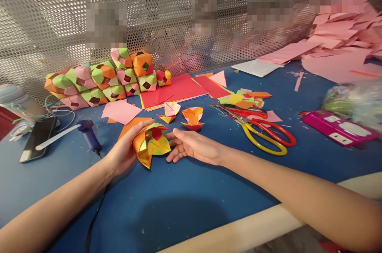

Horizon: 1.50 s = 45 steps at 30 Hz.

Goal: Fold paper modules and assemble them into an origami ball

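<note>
My left hand (128,147) is wrapped round a partly assembled origami ball (152,145) of orange, yellow and green folded paper, with a red patch inside. To the right of it, my right hand (191,145) has its fingers loosely spread; the fingertips are close to the ball's right side and hold nothing visible. Just beyond the hands stand two small folded paper pieces, one pink and yellow (170,112), the other orange and red (192,118). An orange paper sheet (127,128) lies partly behind my left hand.
Finished paper balls (103,75) are stacked by the perforated metal screen (167,14). Scissors (262,129), paper scraps (247,97) and a magenta device (338,127) lie to the right. A blue glue gun (89,135), phone (38,141) and bottle (20,103) are left; red paper (176,87) lies behind.
</note>
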Tool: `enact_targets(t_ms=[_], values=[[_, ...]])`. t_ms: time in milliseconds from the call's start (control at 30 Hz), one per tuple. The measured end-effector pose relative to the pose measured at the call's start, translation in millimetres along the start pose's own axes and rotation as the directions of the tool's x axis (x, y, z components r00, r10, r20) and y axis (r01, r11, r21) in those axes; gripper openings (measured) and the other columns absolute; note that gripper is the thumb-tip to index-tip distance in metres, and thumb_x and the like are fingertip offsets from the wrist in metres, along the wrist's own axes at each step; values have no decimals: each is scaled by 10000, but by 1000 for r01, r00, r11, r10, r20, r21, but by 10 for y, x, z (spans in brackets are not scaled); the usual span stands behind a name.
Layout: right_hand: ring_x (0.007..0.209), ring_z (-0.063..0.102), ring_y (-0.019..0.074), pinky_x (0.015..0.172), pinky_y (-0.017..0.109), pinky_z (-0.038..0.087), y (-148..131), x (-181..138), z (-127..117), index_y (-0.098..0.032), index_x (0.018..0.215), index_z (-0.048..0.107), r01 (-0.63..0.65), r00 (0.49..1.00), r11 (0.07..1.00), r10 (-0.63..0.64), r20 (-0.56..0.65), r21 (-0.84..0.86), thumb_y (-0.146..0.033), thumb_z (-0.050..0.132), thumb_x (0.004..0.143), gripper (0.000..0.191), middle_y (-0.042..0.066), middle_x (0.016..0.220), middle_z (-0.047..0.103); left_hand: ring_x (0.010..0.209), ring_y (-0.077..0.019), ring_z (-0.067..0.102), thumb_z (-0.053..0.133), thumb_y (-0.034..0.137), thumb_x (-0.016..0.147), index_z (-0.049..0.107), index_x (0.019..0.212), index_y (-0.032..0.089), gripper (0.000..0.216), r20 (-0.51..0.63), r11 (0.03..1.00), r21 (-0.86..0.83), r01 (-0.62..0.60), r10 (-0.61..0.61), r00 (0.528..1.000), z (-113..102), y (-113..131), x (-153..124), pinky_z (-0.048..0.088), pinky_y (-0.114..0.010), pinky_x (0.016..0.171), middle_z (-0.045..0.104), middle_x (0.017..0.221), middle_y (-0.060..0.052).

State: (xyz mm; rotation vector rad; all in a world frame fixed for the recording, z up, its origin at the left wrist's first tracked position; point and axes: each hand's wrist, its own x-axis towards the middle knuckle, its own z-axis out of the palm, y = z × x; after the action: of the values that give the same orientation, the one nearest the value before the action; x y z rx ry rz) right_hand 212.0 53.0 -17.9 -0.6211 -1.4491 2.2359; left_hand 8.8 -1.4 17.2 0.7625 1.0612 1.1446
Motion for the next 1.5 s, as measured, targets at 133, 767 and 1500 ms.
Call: enact_targets(t_ms=[133,767,1500], values=[[771,710,141,704,262,558,-8,-3,15,-128,1202,586,-14,1000,1000,14,0,-16,-532,456,948,495,155,1203,642,1073,-227,646,564,417,902,620,1231,232,381,56,998,57,-33,30,998,-32,-30,-4,526,-307,883,701,1169,-57],[768,705,177,724,348,577,-441,-211,-309,-138,1099,615,308,874,860,-425,-236,-407,-544,505,915,459,152,1149,680,858,-190,679,599,426,858,642,1098,164,358,-127,990,66,-122,130,983,-141,20,143,544,-302,762,673,1060,-87],[916,685,224,845,358,516,-134,257,-1056,-137,1070,665,-128,683,504,-580,-445,-854,-140,610,742,333,118,1036,728,1050,-292,606,568,340,811,698,1055,201,309,386,-206,920,-332,335,860,332,270,609,429,-411,965,649,1137,-107]])
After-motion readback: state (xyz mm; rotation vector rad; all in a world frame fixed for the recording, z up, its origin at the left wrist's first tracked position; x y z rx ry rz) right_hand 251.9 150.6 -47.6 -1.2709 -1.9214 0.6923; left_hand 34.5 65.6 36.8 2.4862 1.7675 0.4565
